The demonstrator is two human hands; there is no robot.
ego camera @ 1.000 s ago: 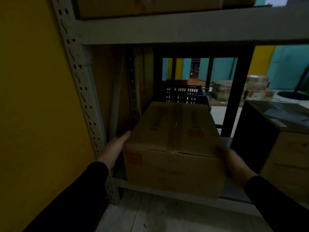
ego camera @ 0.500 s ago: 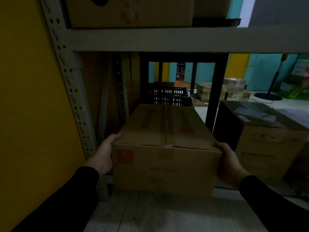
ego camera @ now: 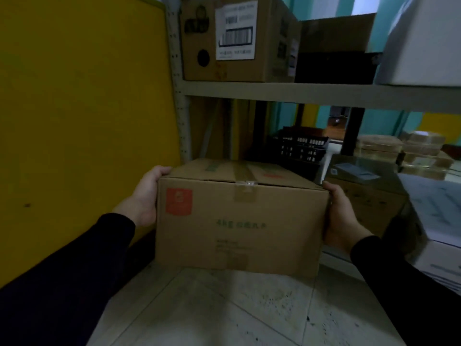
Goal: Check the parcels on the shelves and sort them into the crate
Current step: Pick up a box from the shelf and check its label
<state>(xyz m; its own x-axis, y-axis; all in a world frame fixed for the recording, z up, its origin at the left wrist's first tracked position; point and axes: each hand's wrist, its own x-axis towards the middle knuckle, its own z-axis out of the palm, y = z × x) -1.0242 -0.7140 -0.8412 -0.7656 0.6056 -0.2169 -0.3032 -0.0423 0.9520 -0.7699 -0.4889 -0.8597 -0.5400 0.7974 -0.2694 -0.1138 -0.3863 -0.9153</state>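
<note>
Squarely, left hand (ego camera: 146, 196) and right hand (ego camera: 343, 216) grip the taped cardboard box (ego camera: 239, 221), fingers curled round its edges.

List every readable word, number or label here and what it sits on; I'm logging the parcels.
Nothing reads clearly.
Held cardboard box: green print and an orange-red square logo, both blurred.
Upper-shelf box: white label with a barcode, its text too blurred.
Dark box, right: small labels, unreadable.

A storeroom — grey slotted-steel shelving (ego camera: 311, 94) carries brown cardboard cartons with barcode labels (ego camera: 234, 38), beside a black plastic crate (ego camera: 299, 148).
</note>
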